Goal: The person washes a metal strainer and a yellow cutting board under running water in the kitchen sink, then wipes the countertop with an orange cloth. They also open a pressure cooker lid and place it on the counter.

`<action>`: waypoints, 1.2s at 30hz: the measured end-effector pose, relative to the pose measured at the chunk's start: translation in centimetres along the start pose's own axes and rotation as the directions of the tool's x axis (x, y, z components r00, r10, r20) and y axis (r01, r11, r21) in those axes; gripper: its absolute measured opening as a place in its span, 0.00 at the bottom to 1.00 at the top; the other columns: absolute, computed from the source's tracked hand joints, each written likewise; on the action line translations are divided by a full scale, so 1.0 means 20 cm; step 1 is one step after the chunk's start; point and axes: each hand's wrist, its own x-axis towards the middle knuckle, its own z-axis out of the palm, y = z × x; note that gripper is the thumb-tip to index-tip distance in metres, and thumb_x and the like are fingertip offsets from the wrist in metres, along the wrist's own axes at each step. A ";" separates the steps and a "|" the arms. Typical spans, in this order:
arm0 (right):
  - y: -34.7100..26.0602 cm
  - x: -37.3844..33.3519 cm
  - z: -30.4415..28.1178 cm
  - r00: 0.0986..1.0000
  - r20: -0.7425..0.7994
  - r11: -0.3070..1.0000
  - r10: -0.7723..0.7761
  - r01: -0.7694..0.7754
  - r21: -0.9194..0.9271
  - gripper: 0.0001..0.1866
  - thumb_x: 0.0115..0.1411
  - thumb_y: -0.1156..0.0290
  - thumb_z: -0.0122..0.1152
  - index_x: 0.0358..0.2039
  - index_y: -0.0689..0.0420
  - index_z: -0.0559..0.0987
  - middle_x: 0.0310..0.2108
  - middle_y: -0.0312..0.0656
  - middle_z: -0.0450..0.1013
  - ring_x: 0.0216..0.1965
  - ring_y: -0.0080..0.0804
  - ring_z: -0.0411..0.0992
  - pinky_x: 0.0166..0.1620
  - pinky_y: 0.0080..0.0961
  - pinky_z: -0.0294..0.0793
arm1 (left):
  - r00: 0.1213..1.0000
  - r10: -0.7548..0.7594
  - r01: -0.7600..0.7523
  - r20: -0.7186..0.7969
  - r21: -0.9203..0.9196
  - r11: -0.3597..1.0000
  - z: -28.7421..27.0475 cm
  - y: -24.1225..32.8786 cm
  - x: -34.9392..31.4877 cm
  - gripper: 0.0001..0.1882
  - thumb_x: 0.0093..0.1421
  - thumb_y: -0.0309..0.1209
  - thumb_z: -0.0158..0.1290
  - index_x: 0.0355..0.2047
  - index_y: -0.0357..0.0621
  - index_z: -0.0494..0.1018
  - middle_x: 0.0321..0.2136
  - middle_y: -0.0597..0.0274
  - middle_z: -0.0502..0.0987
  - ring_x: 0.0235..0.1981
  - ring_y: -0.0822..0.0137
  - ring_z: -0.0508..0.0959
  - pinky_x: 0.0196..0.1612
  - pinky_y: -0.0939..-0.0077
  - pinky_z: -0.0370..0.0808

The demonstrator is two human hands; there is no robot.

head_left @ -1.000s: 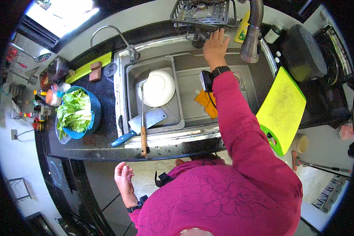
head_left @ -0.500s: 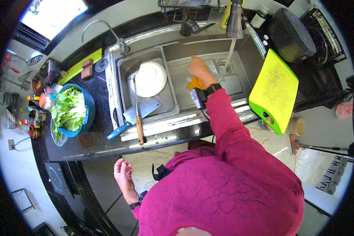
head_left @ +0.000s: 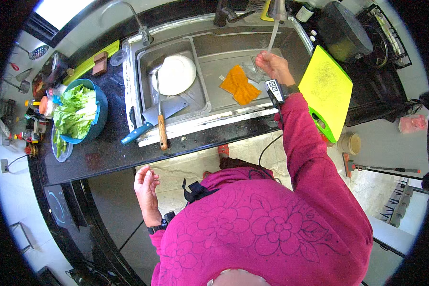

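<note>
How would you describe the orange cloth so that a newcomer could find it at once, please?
Start at the steel double sink set in the dark counter. In its right basin, just left of the right hand under the running tap, lies the orange cloth. It is the only flat, bright orange thing there.

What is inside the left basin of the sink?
The left basin holds a white bowl and a cleaver whose blue handle pokes over the front rim, crossed by a wooden-handled utensil. Whatever lies beneath the bowl is covered.
</note>
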 end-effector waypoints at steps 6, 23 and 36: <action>-0.12 -0.06 0.00 0.999 -0.003 0.938 -0.033 0.029 -0.346 0.10 0.54 0.69 0.62 0.27 0.64 0.75 0.26 0.45 0.74 0.24 0.29 0.73 0.28 0.23 0.78 | 0.995 0.030 -0.034 0.099 0.034 0.999 0.06 0.00 -0.01 0.10 0.57 0.26 0.52 0.40 0.40 0.70 0.31 0.64 0.73 0.28 0.73 0.74 0.28 0.83 0.71; -0.27 0.20 -0.11 0.858 0.373 0.397 0.352 0.224 -0.890 0.15 0.52 0.61 0.64 0.25 0.63 0.75 0.18 0.39 0.72 0.15 0.26 0.71 0.22 0.20 0.76 | 0.996 0.051 -0.061 0.075 0.151 0.987 0.65 -0.13 -0.12 0.09 0.58 0.28 0.52 0.39 0.41 0.70 0.30 0.64 0.72 0.28 0.74 0.73 0.28 0.84 0.69; -0.08 0.77 -0.23 0.508 0.396 0.150 0.765 0.458 -0.876 0.23 0.49 0.74 0.51 0.49 0.57 0.70 0.37 0.38 0.71 0.28 0.26 0.71 0.29 0.26 0.75 | 0.998 0.000 0.015 -0.067 0.227 0.974 1.29 -0.20 -0.24 0.08 0.56 0.26 0.52 0.36 0.39 0.70 0.28 0.64 0.72 0.27 0.74 0.73 0.28 0.83 0.68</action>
